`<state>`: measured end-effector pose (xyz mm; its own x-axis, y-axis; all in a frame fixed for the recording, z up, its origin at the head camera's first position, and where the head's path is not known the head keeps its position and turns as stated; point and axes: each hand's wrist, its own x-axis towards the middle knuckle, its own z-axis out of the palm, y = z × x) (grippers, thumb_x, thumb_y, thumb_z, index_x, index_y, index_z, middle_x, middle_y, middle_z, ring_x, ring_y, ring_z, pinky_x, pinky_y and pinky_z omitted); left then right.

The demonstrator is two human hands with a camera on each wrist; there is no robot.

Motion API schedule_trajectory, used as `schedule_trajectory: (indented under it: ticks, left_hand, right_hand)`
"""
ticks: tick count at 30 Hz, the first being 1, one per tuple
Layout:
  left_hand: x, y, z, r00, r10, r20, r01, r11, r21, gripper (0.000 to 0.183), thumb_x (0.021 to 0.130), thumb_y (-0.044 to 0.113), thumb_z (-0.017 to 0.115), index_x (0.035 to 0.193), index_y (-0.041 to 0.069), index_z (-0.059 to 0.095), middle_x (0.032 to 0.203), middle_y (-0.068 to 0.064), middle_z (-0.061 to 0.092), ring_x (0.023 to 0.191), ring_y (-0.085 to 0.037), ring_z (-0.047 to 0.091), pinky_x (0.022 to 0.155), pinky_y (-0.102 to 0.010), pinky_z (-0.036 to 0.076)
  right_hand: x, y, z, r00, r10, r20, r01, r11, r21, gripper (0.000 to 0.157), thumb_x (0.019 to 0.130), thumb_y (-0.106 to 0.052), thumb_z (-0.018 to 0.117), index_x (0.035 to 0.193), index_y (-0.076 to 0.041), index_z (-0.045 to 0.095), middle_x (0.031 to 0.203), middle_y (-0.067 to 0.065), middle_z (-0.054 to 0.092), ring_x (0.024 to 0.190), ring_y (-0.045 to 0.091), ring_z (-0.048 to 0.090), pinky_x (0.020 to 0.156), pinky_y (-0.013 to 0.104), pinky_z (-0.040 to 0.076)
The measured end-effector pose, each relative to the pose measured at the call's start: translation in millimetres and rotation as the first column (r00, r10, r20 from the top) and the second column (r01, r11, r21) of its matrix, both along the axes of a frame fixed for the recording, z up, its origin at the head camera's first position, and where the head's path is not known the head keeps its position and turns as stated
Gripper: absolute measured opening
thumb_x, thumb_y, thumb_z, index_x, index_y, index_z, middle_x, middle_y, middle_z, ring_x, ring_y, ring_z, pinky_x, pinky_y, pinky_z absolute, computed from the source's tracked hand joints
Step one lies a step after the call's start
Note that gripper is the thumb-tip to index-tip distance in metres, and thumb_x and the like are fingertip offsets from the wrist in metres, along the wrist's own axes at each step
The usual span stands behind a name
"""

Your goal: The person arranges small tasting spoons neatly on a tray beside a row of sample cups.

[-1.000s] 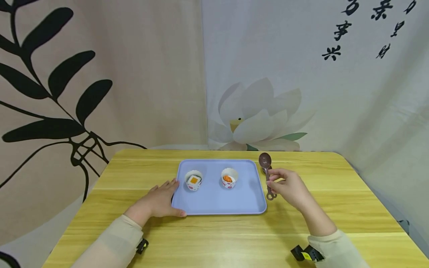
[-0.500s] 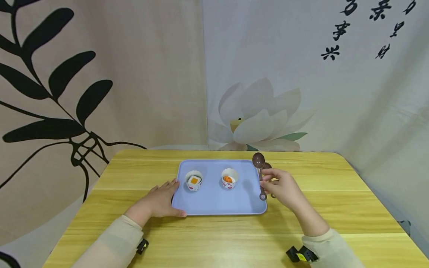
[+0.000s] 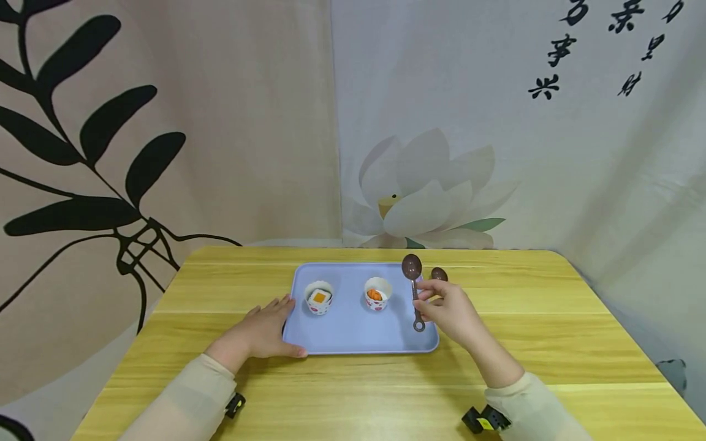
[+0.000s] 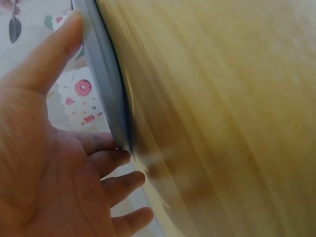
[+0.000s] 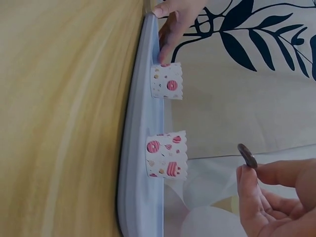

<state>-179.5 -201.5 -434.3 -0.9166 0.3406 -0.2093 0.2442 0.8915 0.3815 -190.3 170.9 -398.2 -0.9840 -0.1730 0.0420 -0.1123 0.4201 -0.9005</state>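
Note:
My right hand (image 3: 452, 312) pinches a brown spoon (image 3: 412, 267) by its handle between thumb and fingers, bowl pointing away. The spoon is held above the right part of a light blue tray (image 3: 353, 338). In the right wrist view the spoon (image 5: 247, 156) shows only as a dark end at the fingertips. My left hand (image 3: 261, 331) spreads along the tray's left side, with the thumb at the front edge. In the left wrist view, the thumb and fingers of this hand (image 4: 64, 163) touch the tray's rim (image 4: 106, 74).
Two patterned paper cups stand on the tray. The left cup (image 3: 318, 309) holds a white piece with a yellow square; the right cup (image 3: 384, 284) holds an orange piece. A second brown spoon (image 3: 439, 274) lies right of the tray on the wooden table (image 3: 353, 392), partly hidden by my right hand.
My right hand has carried the spoon leftward, from beside the tray's right edge to above the tray. The second spoon's bowl has come into view. My left hand has stayed put.

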Motion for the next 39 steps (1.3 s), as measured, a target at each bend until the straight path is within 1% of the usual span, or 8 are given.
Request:
schedule_trajectory:
  ticks: [9,16,22,25,29,35,39]
  left_hand:
    - [1.1,2,0.6,1.0,0.005,0.002,-0.005,1.0,-0.006,0.123,0.072,0.065,0.08,0.153,-0.01,0.027,0.16,-0.028,0.023,0.146,-0.049,0.023,0.114,-0.068,0.018]
    - [0.7,1,0.5,1.0,0.007,0.008,-0.007,1.0,-0.008,0.123,0.072,0.065,0.079,0.153,-0.009,0.026,0.16,-0.028,0.023,0.146,-0.049,0.024,0.114,-0.068,0.018]
    - [0.5,2,1.4,1.0,0.007,0.015,-0.007,1.0,-0.007,0.123,0.072,0.065,0.08,0.154,-0.009,0.026,0.16,-0.028,0.023,0.146,-0.049,0.023,0.114,-0.068,0.018]
    - [0.4,2,1.6,1.0,0.004,0.015,-0.004,1.0,-0.007,0.123,0.072,0.065,0.079,0.154,-0.009,0.025,0.16,-0.028,0.022,0.146,-0.049,0.023,0.114,-0.068,0.018]
    - [0.2,2,0.9,1.0,0.001,0.012,-0.001,1.0,-0.009,0.123,0.072,0.065,0.079,0.154,-0.009,0.025,0.161,-0.028,0.022,0.146,-0.049,0.023,0.114,-0.069,0.018]
    - [-0.5,2,-1.0,1.0,-0.001,0.011,0.001,1.0,-0.009,0.123,0.072,0.066,0.079,0.154,-0.009,0.025,0.161,-0.027,0.022,0.146,-0.049,0.024,0.114,-0.069,0.017]
    - [-0.7,0,-2.2,1.0,-0.004,0.008,0.004,1.0,-0.01,0.123,0.073,0.066,0.078,0.154,-0.008,0.025,0.161,-0.027,0.022,0.146,-0.049,0.023,0.114,-0.069,0.017]
  right_hand:
    - [-2.4,-11,-8.7,1.0,0.004,-0.011,-0.004,1.0,-0.024,0.035,0.088,0.005,0.07,0.122,0.009,0.064,0.092,0.014,0.064,0.07,0.021,0.07,0.063,0.03,0.06]
    - [-3.8,-20,-11.8,1.0,0.02,-0.016,-0.02,1.0,-0.016,0.034,0.088,0.005,0.071,0.121,0.009,0.065,0.09,0.012,0.066,0.067,0.019,0.069,0.062,0.031,0.06]
    - [-3.9,-27,-13.1,1.0,0.015,-0.005,-0.015,1.0,-0.023,0.034,0.088,0.004,0.072,0.121,0.007,0.066,0.09,0.011,0.066,0.067,0.019,0.069,0.062,0.031,0.06]
    - [-4.4,-29,-14.5,1.0,0.014,-0.018,-0.014,1.0,-0.021,0.033,0.087,0.004,0.072,0.12,0.007,0.066,0.09,0.011,0.066,0.066,0.019,0.069,0.062,0.03,0.06]
    - [-5.3,-32,-17.4,1.0,0.01,-0.029,-0.01,1.0,-0.024,0.032,0.087,0.004,0.072,0.119,0.007,0.067,0.089,0.011,0.067,0.066,0.019,0.069,0.061,0.03,0.06]
    - [-6.6,-38,-22.4,1.0,-0.003,-0.009,0.003,0.999,-0.039,0.031,0.087,0.004,0.073,0.118,0.006,0.067,0.087,0.009,0.067,0.064,0.019,0.069,0.06,0.03,0.059]
    - [-7.7,-45,-23.7,1.0,-0.002,-0.011,0.002,0.999,-0.055,0.032,0.086,0.005,0.073,0.118,0.007,0.067,0.087,0.009,0.066,0.064,0.018,0.069,0.06,0.03,0.059]
